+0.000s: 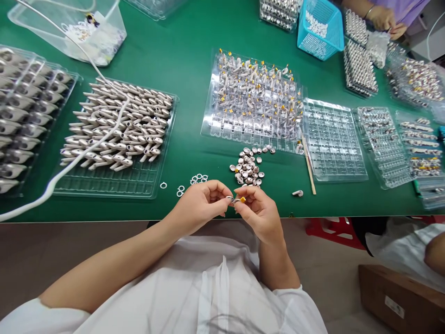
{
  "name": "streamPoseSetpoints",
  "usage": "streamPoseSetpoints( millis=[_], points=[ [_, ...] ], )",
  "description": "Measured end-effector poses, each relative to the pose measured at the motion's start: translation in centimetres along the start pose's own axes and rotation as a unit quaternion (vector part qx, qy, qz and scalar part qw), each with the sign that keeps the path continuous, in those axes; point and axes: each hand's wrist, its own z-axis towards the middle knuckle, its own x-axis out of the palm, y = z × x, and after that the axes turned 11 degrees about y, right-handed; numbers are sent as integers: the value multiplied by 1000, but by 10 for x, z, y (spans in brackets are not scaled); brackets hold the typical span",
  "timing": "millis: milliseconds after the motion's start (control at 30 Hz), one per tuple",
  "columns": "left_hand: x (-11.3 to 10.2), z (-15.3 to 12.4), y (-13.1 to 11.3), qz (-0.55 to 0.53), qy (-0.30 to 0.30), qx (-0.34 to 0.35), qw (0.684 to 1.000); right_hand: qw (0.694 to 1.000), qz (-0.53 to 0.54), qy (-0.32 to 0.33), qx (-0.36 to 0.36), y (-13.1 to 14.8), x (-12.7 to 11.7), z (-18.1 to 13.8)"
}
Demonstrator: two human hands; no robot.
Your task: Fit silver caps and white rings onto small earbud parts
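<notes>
At the table's front edge my two hands meet, fingertips almost touching. My left hand [205, 202] is closed in a pinch on a small silvery round cap [230, 198]. Between the thumb and fingers of my right hand [260, 208] is a small earphone part with a yellow tab [242, 199]. The two pieces touch or nearly touch; fingers partly hide them. Just beyond lies a pile of small round metallic caps [247, 167]. White rings [199, 178] are scattered to the left of it. A single white earphone part [297, 193] lies to the right, near a thin wooden stick [308, 167].
A clear tray of yellow-tabbed parts [257, 97] sits ahead. On the left, a tray holds stacked earphone shells [118, 125], crossed by a white cable [86, 148]. A blue basket [321, 44] stands at the back right, near a co-worker's hands [385, 21]. More trays [335, 139] line the right.
</notes>
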Motion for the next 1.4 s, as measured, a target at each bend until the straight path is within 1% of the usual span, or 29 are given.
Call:
streamPoseSetpoints(
  millis=[167,567,733,967,1167,1400],
  points=[
    [0,1,2,-7,-3,-19,1000,1000,-7,0,-3,3,-2,3],
    [3,0,2,-40,-14,-9,999,999,-33,18,-11,3,-4,4],
    [1,-2,3,-33,-23,-4,999,999,-35,22,-11,5,-2,4],
    [1,-7,1,-13,-33,-5,999,997,-73,17,-7,7,3,2],
    [-1,-10,2,-7,-29,-14,999,995,-94,20,-13,9,8,1],
    [-2,-10,3,2,-40,-14,999,990,-137,3,-24,14,13,3]
  ],
)
